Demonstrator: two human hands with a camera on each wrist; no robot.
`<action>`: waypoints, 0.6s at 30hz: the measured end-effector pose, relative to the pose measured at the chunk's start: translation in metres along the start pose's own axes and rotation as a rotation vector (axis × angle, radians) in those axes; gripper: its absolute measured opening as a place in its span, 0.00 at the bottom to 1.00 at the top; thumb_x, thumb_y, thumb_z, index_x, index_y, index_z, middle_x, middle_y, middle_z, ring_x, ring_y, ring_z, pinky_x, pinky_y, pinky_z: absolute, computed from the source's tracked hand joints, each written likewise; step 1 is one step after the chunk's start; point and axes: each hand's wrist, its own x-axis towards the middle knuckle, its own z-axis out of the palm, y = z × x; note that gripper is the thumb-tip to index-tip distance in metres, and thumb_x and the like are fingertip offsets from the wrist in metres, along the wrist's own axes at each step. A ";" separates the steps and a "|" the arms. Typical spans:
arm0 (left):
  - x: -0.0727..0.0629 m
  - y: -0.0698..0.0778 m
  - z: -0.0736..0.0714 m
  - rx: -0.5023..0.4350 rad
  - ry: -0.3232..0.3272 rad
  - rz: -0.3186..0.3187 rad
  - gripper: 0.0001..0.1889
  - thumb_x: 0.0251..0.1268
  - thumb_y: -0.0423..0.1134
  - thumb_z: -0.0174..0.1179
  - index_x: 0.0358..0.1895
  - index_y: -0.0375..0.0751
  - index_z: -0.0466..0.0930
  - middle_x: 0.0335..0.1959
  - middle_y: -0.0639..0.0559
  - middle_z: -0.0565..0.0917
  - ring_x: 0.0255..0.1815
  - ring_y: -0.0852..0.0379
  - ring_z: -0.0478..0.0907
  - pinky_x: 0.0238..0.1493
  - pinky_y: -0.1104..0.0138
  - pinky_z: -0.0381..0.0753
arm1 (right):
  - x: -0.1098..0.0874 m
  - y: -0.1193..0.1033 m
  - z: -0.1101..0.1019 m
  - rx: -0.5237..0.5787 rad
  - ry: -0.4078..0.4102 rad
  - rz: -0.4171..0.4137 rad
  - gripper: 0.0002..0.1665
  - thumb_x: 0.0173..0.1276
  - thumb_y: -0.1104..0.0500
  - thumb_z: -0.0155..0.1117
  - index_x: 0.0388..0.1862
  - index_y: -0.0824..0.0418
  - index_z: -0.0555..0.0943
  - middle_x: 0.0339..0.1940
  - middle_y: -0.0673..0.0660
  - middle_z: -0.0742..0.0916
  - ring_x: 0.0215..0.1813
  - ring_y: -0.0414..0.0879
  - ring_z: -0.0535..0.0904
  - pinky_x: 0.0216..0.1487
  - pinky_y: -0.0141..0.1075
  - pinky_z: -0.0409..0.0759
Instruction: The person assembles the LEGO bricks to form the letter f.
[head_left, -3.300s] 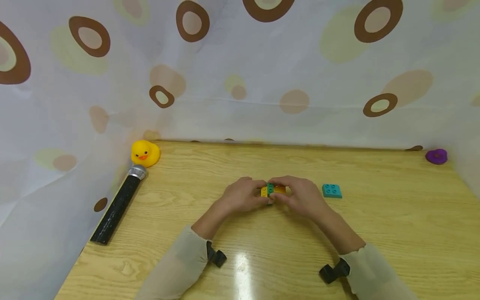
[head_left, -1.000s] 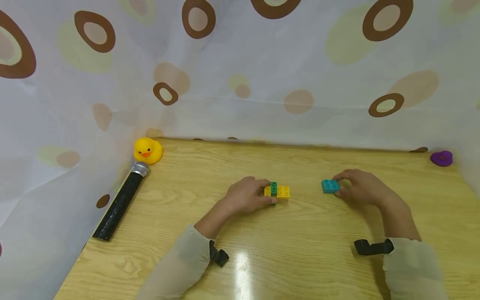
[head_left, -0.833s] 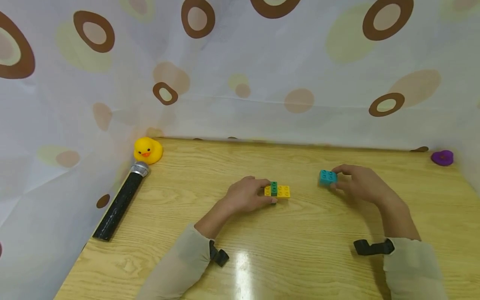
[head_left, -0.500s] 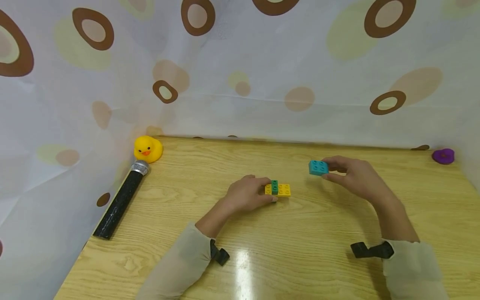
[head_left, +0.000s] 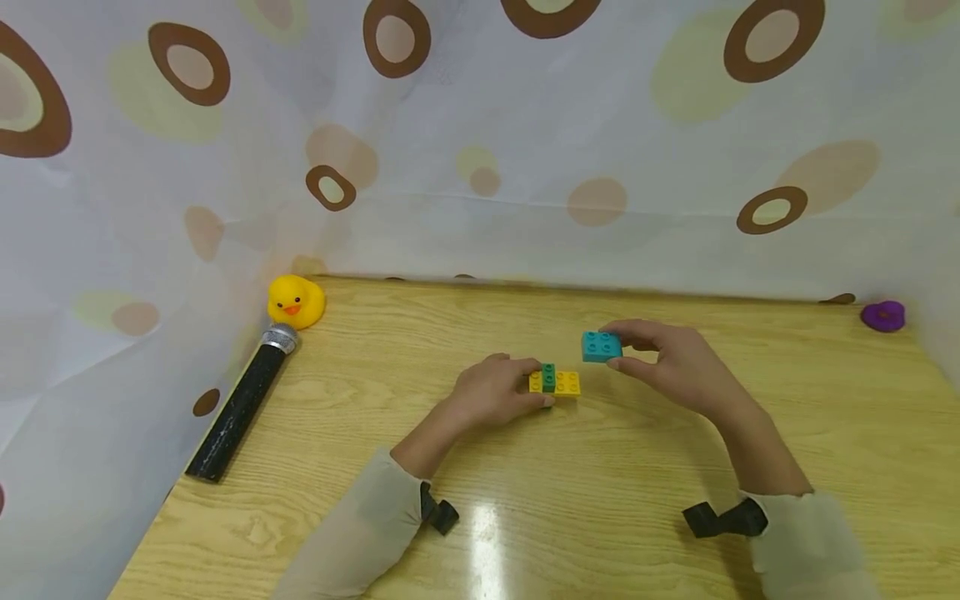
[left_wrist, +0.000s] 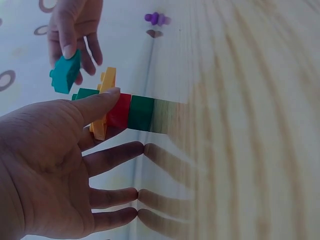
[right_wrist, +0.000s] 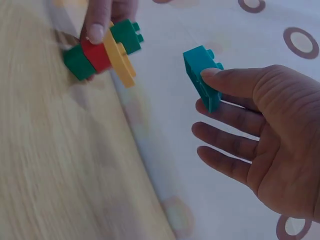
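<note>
My left hand [head_left: 491,390] pinches a small stack of toy bricks on the table between thumb and index finger. In the left wrist view the stack has a green brick [left_wrist: 141,113] at the bottom and a red brick [left_wrist: 120,112] above it. A thin yellow brick [head_left: 568,383] lies over these and sticks out to the right, and a narrow green brick [head_left: 548,377] sits on its studs. My right hand [head_left: 682,367] pinches a teal four-stud brick [head_left: 600,347] by its right end. That brick hangs in the air, studs up, right of the stack and slightly beyond it.
A yellow rubber duck [head_left: 297,302] sits at the table's back left corner. In front of it a black microphone [head_left: 242,408] lies along the left edge. A purple toy [head_left: 883,317] stands at the far right. Patterned white sheeting [head_left: 480,125] encloses the back and sides.
My right hand has left the stack, picked the teal brick up from the table and carried it left toward the stack. The left hand has stayed on the stack.
</note>
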 end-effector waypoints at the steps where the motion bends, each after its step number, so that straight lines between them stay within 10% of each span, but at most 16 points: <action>1: 0.000 0.000 0.000 0.003 0.000 0.000 0.31 0.72 0.61 0.59 0.73 0.55 0.72 0.68 0.55 0.80 0.78 0.45 0.65 0.70 0.48 0.73 | 0.001 -0.002 0.003 -0.004 -0.003 -0.007 0.24 0.74 0.50 0.66 0.66 0.52 0.80 0.65 0.58 0.84 0.61 0.60 0.83 0.59 0.61 0.79; 18: 0.001 0.000 -0.001 0.004 0.003 0.003 0.31 0.71 0.61 0.60 0.73 0.55 0.72 0.68 0.54 0.80 0.78 0.43 0.65 0.69 0.45 0.73 | 0.006 -0.016 0.031 0.002 -0.053 -0.090 0.26 0.73 0.56 0.67 0.69 0.52 0.79 0.58 0.54 0.88 0.55 0.51 0.86 0.40 0.37 0.78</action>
